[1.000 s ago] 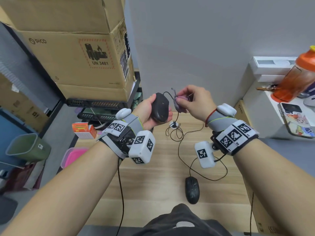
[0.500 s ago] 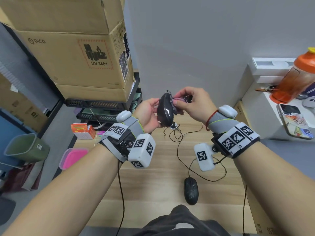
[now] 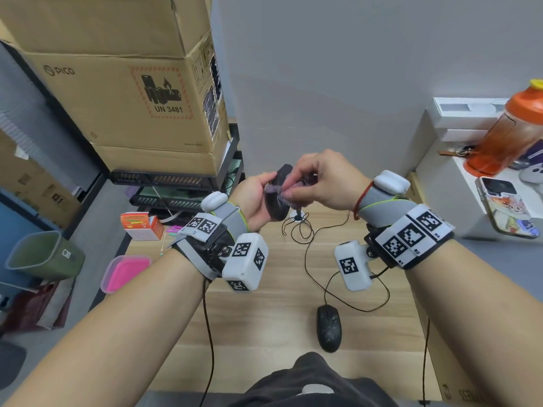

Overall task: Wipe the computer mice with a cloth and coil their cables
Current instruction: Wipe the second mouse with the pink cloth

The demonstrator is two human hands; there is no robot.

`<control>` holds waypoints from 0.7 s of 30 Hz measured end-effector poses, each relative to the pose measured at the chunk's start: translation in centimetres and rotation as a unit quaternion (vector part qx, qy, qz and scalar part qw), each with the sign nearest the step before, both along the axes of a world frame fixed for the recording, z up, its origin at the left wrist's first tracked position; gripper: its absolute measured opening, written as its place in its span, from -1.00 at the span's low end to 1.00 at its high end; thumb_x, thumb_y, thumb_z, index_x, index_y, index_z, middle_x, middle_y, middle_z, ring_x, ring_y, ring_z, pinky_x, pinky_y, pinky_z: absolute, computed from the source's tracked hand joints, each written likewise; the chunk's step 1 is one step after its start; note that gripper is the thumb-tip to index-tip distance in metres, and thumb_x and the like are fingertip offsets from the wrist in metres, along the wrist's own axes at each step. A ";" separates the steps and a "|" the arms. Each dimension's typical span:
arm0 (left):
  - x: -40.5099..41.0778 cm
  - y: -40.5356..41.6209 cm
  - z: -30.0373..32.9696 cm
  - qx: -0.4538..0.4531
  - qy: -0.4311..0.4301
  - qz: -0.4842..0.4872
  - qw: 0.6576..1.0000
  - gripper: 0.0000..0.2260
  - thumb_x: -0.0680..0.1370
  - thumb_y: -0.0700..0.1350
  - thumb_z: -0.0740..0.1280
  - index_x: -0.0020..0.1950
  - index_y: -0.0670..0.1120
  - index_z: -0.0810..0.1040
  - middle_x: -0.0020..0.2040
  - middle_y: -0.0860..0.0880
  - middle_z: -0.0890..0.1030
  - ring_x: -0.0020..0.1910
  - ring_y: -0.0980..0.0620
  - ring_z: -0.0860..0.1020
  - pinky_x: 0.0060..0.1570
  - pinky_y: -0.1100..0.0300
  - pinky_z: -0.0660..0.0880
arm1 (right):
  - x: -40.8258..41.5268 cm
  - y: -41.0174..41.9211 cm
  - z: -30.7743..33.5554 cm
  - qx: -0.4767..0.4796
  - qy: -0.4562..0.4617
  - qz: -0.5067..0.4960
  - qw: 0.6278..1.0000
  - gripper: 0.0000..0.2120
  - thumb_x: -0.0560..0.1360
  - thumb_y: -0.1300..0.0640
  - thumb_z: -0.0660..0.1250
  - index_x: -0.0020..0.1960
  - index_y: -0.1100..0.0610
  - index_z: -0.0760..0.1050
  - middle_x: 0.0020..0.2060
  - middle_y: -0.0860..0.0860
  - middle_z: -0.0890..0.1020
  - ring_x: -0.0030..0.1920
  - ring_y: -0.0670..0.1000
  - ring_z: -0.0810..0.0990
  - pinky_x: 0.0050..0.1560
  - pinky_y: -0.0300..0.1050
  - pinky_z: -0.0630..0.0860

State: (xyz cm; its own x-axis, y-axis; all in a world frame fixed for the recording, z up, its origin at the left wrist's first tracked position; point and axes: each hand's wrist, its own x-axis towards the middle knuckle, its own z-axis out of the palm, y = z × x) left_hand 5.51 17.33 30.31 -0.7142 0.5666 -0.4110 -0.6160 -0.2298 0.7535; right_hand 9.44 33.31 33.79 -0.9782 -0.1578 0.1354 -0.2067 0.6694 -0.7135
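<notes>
Upright, black mouse gripped on edge by left hand, right hand pinching purple cloth against it

The left hand is turning the black mouse up on its edge now. The right hand is coming closer and pressing the purple cloth right onto it, where before they were apart.
</notes>
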 end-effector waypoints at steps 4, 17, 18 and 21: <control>0.1 0.5 -0.2 -0.035 0.007 0.006 0.999 -0.60 0.70 -0.03 0.03 0.41 -0.19 0.46 -0.28 -0.03 0.62 -0.43 0.08 0.55 -0.31 0.18 0.41 | -0.6 -0.1 -0.3 -0.081 0.025 -0.120 0.989 -0.92 0.41 0.23 0.50 -0.16 0.10 0.63 -0.44 0.00 0.63 -0.50 -0.18 0.59 -0.38 -0.38 0.47; -1.4 -0.1 -0.5 -0.043 0.010 0.076 0.996 -0.67 0.61 -0.22 0.30 0.35 -0.29 0.47 0.15 -0.20 0.53 0.10 -0.15 0.55 -0.03 -0.05 0.57 | -1.0 2.7 -1.5 -0.220 0.021 -0.139 0.965 -0.91 0.42 0.27 0.49 -0.12 0.26 0.61 -0.40 0.27 0.62 -0.44 0.15 0.54 -0.27 0.05 0.52; -1.4 0.0 -0.6 -0.048 0.018 0.073 0.996 -0.66 0.60 -0.21 0.31 0.36 -0.30 0.47 0.14 -0.20 0.55 0.07 -0.14 0.57 -0.09 -0.04 0.59 | -1.0 2.6 -1.4 -0.213 0.023 -0.143 0.966 -0.91 0.42 0.25 0.50 -0.12 0.23 0.62 -0.40 0.26 0.62 -0.44 0.15 0.55 -0.27 0.05 0.53; -1.6 0.1 -0.8 -0.051 0.040 0.066 0.996 -0.70 0.60 -0.20 0.34 0.29 -0.30 0.52 0.09 -0.16 0.61 -0.02 -0.10 0.63 -0.17 0.00 0.63 | -1.0 2.0 -1.3 -0.171 0.026 -0.145 0.974 -0.92 0.39 0.17 0.53 -0.17 0.07 0.65 -0.38 0.09 0.66 -0.39 0.08 0.62 -0.28 -0.07 0.58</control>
State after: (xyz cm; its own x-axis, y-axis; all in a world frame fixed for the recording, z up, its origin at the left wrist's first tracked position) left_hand 3.96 17.46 29.49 -0.8119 0.4239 -0.4014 -0.5234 -0.2239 0.8222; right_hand 8.47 35.32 32.47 -0.9650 0.1880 0.1829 -0.0866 0.4299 -0.8987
